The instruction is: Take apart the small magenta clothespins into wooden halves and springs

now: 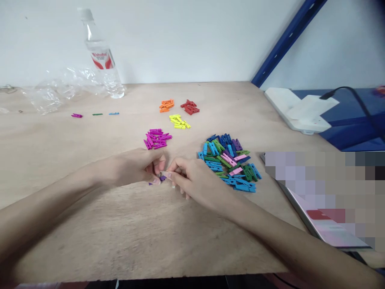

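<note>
My left hand (135,168) and my right hand (192,178) meet at the middle of the wooden table (120,233), fingers curled. Between their fingertips is a small purple clothespin (162,178), pinched from both sides, and a second purple bit shows just under my left fingers. A mixed pile of blue, green, pink and purple pins (230,162) lies just right of my right hand. Beyond my hands are sorted heaps: magenta (157,138), yellow (179,121), orange (166,105) and red (190,107).
A clear water bottle (102,56) and crumpled plastic bags (57,90) sit at the back left. Three single pins (96,114) lie in a row near them. A white device with a black cable (300,110) and a flat booklet (327,224) are on the right.
</note>
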{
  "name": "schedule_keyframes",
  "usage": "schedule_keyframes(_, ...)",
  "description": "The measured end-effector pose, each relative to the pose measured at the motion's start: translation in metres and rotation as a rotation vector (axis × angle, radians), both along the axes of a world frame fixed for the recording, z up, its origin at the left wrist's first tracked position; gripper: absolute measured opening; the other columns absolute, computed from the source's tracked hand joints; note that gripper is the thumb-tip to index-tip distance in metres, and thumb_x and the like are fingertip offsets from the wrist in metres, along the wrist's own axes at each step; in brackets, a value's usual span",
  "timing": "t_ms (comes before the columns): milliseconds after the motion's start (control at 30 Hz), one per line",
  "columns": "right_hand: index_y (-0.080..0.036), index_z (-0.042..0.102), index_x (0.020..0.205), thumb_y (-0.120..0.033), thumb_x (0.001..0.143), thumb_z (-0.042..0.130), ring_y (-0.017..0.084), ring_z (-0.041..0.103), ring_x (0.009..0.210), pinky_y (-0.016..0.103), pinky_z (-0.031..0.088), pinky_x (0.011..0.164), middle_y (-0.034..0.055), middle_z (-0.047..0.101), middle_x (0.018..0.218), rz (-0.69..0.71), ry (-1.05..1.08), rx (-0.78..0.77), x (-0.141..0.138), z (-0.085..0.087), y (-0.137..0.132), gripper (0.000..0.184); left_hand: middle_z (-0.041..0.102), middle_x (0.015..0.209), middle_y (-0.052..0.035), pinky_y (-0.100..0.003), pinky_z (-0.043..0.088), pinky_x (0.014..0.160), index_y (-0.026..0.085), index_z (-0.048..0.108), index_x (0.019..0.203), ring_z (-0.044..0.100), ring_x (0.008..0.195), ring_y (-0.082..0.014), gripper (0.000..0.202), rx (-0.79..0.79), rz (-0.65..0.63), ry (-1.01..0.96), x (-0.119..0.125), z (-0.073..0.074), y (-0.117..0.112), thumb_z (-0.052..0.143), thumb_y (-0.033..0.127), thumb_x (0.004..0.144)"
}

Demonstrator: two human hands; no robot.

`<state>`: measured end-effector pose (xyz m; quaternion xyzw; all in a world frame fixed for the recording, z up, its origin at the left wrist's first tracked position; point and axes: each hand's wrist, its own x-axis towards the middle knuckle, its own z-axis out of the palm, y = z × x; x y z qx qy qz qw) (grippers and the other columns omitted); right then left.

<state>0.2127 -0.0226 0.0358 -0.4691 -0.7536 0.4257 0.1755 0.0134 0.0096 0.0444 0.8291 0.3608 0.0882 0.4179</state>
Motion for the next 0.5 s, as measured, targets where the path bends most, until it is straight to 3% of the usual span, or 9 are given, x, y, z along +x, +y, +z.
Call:
schedule_keyframes(100,-0.019,0.055,0.082,-0.022,0.089,0.045,0.008,0.051,0.048,0.022,0.034,0.049,-0.0015,0.060,0.066,-0.011,-0.008,-0.006,-0.001,0.002,-0.001,0.013,0.054,0.076,0.0027,-0.019,0.038,0.053,0.022,0.047,0.091,0.051,0.064,-0.0108,0.023,-0.130,-0.100,-0.004,0.000,0.000,0.004,0.046,0.005,0.077)
schedule_keyframes(233,-0.018,0.056,0.084,-0.018,0.089,0.044,0.007,0.052,0.047,0.020,0.035,0.048,-0.0016,0.061,0.065,-0.010,-0.003,-0.003,-0.003,0.003,-0.003,0.013,0.052,0.078,0.0007,-0.021,0.037,0.054,0.021,0.044,0.093,0.047,0.065,-0.0115,0.020,-0.145,-0.152,-0.068,-0.001,-0.006,0.008,0.047,0.006,0.080)
schedule_keyframes(367,-0.017,0.056,0.083,-0.016,0.088,0.043,0.007,0.053,0.045,0.019,0.036,0.046,-0.0019,0.061,0.061,-0.009,0.027,-0.005,-0.002,-0.002,-0.003,0.014,0.051,0.086,-0.0012,-0.022,0.038,0.057,0.021,0.042,0.093,0.046,0.070,-0.0123,0.022,-0.147,-0.137,-0.085,-0.002,-0.011,0.006,0.044,0.004,0.079)
schedule_keyframes(500,-0.018,0.054,0.080,-0.020,0.089,0.044,0.008,0.055,0.043,0.017,0.038,0.043,-0.0029,0.059,0.052,0.000,0.057,-0.040,0.000,-0.008,-0.001,0.014,0.050,0.083,-0.0004,-0.023,0.037,0.060,0.020,0.043,0.091,0.043,0.070,-0.0124,0.017,-0.140,-0.136,-0.083,-0.002,-0.007,0.004,0.044,0.006,0.082)
